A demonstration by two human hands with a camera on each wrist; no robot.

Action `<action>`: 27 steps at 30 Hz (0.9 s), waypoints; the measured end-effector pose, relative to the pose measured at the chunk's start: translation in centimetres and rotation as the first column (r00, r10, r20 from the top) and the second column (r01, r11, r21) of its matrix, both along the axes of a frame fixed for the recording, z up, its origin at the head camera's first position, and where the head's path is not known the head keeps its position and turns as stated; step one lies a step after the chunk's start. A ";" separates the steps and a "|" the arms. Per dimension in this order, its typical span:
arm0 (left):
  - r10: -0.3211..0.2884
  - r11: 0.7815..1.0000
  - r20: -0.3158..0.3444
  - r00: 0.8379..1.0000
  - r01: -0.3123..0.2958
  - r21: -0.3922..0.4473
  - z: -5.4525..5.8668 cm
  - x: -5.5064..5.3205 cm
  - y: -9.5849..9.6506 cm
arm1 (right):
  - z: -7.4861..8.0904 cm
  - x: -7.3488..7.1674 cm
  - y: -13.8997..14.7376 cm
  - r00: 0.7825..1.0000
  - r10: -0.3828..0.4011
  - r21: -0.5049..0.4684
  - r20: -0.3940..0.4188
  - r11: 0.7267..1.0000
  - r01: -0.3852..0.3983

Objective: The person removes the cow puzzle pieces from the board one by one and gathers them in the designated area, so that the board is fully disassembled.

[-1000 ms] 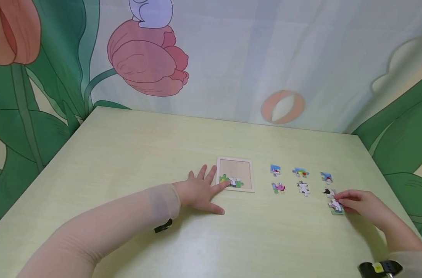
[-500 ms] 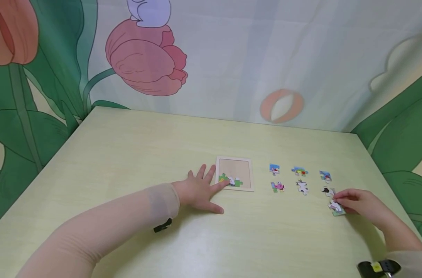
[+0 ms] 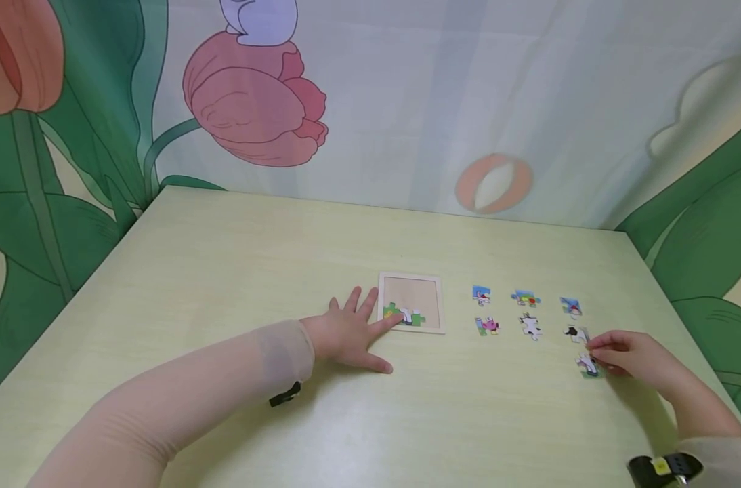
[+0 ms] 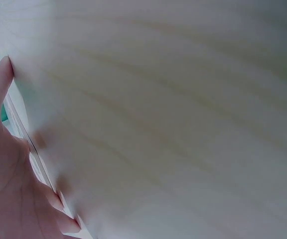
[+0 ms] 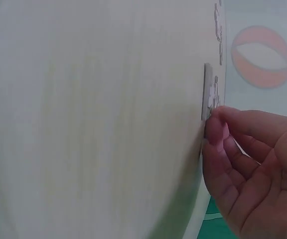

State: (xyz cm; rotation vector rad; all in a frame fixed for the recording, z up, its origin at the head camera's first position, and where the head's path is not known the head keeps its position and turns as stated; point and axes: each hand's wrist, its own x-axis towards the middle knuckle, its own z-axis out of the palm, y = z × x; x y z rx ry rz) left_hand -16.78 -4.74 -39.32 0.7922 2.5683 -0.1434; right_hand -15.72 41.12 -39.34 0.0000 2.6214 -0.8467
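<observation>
In the head view my left hand (image 3: 349,337) lies with its fingers spread at the left edge of a square wooden puzzle frame (image 3: 441,305). One fingertip touches the green-and-white joined pieces (image 3: 414,317) along the frame's bottom. My right hand (image 3: 635,356), far to the right, pinches the right edge of a white-and-green jigsaw piece (image 3: 588,364). Seen from the right wrist, this piece (image 5: 207,92) shows edge-on at the fingertips, close to the table. Just above it lies a black-and-white piece (image 3: 576,333).
Several loose jigsaw pieces lie in rows right of the frame, among them a pink one (image 3: 488,326), a white spotted one (image 3: 530,326) and a blue one (image 3: 570,306). Behind the pale table (image 3: 273,237) hangs a flower-printed curtain (image 3: 395,102).
The right hand has shifted the pinched piece very slightly, and its angle differs a little from half a second ago. The left hand stays in place. The whole view drifts slightly.
</observation>
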 end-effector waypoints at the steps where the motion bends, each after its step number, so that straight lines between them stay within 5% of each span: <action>1: 0.000 1.000 0.002 1.000 0.000 0.001 0.0 0.0 0.0 | 0.1 0.0 -0.1 1.000 0.000 0.009 0.001 1.000 0.000; 9: 0.003 1.000 -0.008 1.000 -0.003 0.000 0.0 0.2 0.0 | 0.5 -0.7 -2.2 0.998 -0.039 0.061 -0.045 0.997 0.042; 17: -0.011 1.000 -0.023 1.000 0.011 0.006 -0.2 0.1 0.1 | 0.8 -2.1 -7.1 0.998 -0.026 -0.157 -0.063 0.987 0.015; 27: -0.009 1.000 -0.027 1.000 0.010 0.019 -1.0 -0.3 -0.2 | 1.2 -3.8 -16.1 0.986 0.158 -0.349 -0.058 0.922 -0.168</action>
